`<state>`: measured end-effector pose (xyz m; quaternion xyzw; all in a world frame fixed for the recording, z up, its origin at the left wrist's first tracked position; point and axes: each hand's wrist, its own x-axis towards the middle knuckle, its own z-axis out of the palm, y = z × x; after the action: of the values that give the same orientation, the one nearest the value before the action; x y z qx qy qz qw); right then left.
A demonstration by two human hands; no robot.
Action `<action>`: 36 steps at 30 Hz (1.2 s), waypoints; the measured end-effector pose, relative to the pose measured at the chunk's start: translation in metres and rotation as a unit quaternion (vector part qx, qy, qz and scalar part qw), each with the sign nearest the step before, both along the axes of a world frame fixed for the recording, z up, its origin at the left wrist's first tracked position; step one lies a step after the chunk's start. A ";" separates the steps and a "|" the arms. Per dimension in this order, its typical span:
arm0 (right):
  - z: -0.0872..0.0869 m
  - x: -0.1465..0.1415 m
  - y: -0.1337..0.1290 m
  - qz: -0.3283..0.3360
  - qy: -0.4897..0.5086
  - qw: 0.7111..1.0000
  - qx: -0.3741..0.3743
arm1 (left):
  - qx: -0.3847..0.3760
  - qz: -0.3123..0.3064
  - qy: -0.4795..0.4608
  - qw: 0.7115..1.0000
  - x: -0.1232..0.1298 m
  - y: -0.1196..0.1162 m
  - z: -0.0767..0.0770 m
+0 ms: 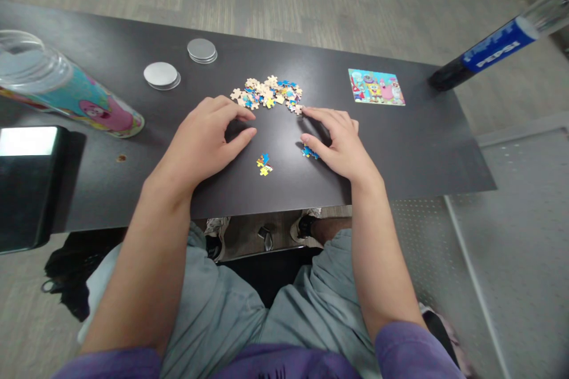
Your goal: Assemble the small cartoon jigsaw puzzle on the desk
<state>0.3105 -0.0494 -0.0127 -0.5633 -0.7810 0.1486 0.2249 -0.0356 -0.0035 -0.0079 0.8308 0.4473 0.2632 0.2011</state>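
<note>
A loose heap of jigsaw puzzle pieces (269,93) lies on the dark table, many with their plain backs up. My left hand (216,133) rests at the heap's left front, thumb and fingers apart, holding nothing visible. At the right end of the heap is my right hand (335,136), its fingertips at a pale piece and its fingers spread. Under its thumb, a few blue pieces (309,152) show in part. Between the hands and closer to me, a small cluster of yellow and blue pieces (264,164) sits on the table.
A colourful picture card (376,87) lies to the right, with a Pepsi bottle (489,50) beyond it. Two stacks of round discs (202,50) are at the back left. A clear cartoon-printed canister (98,100) and a black device (29,189) occupy the left side of the table (427,154).
</note>
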 end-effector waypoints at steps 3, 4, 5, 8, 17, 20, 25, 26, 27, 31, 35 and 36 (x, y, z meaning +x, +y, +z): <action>0.003 0.000 -0.002 0.003 0.003 1.000 0.005 | -0.001 -0.001 0.002 1.000 -0.001 0.001 0.000; 0.003 0.000 -0.002 0.006 0.005 1.000 0.007 | -0.005 0.001 0.002 1.000 -0.001 0.001 0.000; 0.003 0.000 -0.002 0.007 0.009 1.000 0.010 | -0.010 0.003 0.002 1.000 -0.001 0.001 0.000; 0.002 0.000 -0.002 -0.007 0.014 1.000 0.023 | -0.014 0.004 0.003 1.000 -0.002 0.001 0.001; -0.005 0.006 0.002 -0.054 0.013 0.998 0.037 | -0.006 0.003 0.006 1.000 -0.001 -0.001 0.001; -0.005 0.008 0.002 -0.046 0.002 0.998 0.037 | -0.007 0.005 0.007 1.000 -0.001 -0.001 0.002; -0.003 0.004 0.001 -0.016 -0.017 0.999 0.022 | -0.012 0.003 0.007 1.000 -0.002 0.000 0.002; -0.002 0.001 0.000 -0.007 -0.020 1.000 0.021 | -0.012 0.002 0.005 1.000 -0.002 0.000 0.002; -0.001 -0.002 -0.001 0.002 -0.022 1.000 0.021 | -0.011 0.002 0.003 1.000 -0.002 0.000 0.002; 0.002 -0.017 -0.006 0.064 -0.023 0.998 0.015 | -0.008 0.000 0.002 1.000 -0.002 0.000 0.001; 0.006 -0.024 -0.009 0.121 -0.001 0.993 0.000 | 0.003 -0.005 0.007 1.000 -0.004 -0.001 0.001; 0.007 -0.023 -0.008 0.111 0.004 0.994 0.001 | 0.004 -0.005 0.006 1.000 -0.004 -0.002 0.001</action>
<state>0.2875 -0.0574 -0.0060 -0.4727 -0.8378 0.1738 0.2107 -0.0393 -0.0051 -0.0065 0.8355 0.4432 0.2591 0.1959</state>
